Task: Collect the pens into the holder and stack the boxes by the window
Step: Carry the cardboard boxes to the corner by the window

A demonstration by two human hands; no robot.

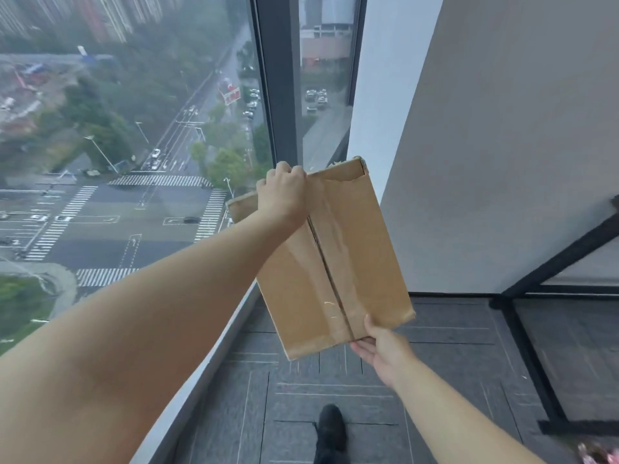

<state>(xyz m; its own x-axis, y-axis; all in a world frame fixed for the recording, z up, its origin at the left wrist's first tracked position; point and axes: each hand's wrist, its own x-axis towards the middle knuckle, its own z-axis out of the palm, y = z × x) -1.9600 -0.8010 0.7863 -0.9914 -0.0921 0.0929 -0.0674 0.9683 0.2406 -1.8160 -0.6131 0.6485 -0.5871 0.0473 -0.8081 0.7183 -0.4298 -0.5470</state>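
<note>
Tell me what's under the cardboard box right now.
Dark carpet floor lies far below the box, held up by the left hand and right hand. Its underside is hidden.

Single view, head-mounted and wide-angle, looking forward and steeply down from standing height. It faces the corner where the floor-to-ceiling glass window (pixel 134 135) at 10 o'clock meets the plain grey wall (pixel 502 145) at 2 o'clock. Dark grey carpet tiles (pixel 335 390) fill 6 o'clock, seen from above. Straight lines bow toward the frame edges. A taped brown cardboard box (pixel 335 262) sits close to the lens at centre. No second view to compare.
</note>
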